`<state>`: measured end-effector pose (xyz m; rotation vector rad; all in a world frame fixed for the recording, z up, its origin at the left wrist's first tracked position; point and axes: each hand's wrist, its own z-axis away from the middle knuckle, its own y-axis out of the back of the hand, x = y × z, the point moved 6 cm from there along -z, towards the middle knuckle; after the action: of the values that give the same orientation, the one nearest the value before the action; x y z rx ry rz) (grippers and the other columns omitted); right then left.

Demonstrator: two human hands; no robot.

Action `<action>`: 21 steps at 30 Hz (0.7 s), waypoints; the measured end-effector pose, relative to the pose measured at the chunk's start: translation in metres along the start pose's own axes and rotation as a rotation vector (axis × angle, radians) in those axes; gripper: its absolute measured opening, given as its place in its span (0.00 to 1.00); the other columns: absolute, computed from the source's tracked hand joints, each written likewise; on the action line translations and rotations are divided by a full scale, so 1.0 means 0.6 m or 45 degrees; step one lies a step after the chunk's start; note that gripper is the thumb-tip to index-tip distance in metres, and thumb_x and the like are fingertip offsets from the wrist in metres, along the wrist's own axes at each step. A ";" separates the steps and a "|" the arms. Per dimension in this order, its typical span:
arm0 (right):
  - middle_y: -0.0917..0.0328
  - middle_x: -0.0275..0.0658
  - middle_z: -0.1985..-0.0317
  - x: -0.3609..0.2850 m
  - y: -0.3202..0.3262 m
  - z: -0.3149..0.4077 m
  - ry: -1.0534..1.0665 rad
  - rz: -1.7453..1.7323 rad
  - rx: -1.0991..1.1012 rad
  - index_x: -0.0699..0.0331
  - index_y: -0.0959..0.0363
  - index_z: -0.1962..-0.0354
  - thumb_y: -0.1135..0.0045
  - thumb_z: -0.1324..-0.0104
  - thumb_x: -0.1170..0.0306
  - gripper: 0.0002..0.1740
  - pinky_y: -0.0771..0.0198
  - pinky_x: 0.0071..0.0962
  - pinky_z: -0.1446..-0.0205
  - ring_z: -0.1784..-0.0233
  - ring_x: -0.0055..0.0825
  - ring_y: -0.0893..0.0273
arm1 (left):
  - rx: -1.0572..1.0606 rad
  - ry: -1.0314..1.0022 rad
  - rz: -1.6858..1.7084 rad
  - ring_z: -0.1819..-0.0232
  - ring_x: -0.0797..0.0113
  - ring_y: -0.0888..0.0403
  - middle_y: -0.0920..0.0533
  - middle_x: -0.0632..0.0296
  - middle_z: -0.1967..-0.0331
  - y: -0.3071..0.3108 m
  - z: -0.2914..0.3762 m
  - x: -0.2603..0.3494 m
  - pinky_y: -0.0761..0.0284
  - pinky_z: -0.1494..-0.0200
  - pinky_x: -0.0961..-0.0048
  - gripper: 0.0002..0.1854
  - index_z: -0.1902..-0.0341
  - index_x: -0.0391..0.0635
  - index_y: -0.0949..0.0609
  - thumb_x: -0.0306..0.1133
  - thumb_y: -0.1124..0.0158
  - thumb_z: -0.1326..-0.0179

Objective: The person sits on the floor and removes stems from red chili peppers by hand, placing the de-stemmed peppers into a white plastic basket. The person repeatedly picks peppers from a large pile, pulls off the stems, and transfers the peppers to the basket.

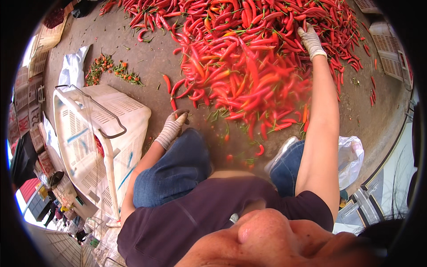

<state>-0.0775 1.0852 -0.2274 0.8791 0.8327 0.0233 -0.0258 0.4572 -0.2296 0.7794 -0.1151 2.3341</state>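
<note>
A broad heap of red chili peppers [247, 66] with green stems lies on the ground before me. Reaching to its far right side, my right hand [312, 40], in a light striped glove with bare fingertips, pinches a red chili pepper [304, 26]. My left hand [173, 126], gloved likewise, is low beside my left knee, its fingers curled around what looks like another red chili, mostly hidden. Just above those fingers is a red chili pepper [173, 104] at the heap's left edge. Blurred haze covers the heap's middle.
At my left a white slatted plastic crate [130, 103] lies tipped, its wire handle [110, 133] sticking out. Beyond it are a pile of green stems [126, 73] and a white plastic sack [73, 66]. Another plastic bag [350, 160] stands right of my leg; crates [388, 50] line the far right.
</note>
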 end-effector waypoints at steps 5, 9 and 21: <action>0.21 0.44 0.51 -0.039 0.007 0.155 0.434 0.144 -0.101 0.60 0.32 0.41 0.43 0.34 0.55 0.28 0.32 0.32 0.43 0.49 0.35 0.23 | 0.305 -0.148 0.013 0.70 0.76 0.27 0.20 0.61 0.71 0.055 -0.039 -0.059 0.30 0.65 0.77 0.14 0.49 0.45 0.20 0.37 0.45 0.34; 0.20 0.33 0.68 -0.059 0.012 0.304 0.072 -0.712 0.041 0.60 0.27 0.51 0.43 0.32 0.60 0.17 0.34 0.17 0.75 0.76 0.12 0.31 | 0.645 -0.198 -0.555 0.51 0.51 0.19 0.18 0.47 0.53 0.139 -0.103 -0.045 0.26 0.48 0.61 0.21 0.39 0.53 0.26 0.39 0.46 0.37; 0.20 0.43 0.72 -0.087 -0.219 0.553 -0.209 -1.275 -0.457 0.66 0.29 0.56 0.54 0.35 0.36 0.37 0.22 0.31 0.74 0.86 0.27 0.27 | 0.222 -0.677 0.010 0.71 0.76 0.26 0.20 0.63 0.69 -0.030 -0.084 0.034 0.27 0.64 0.77 0.17 0.45 0.46 0.21 0.36 0.48 0.34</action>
<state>0.0628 0.7583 -0.1677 0.0605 0.9967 -0.7436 -0.0525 0.4967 -0.2613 1.4745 -0.1440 2.1076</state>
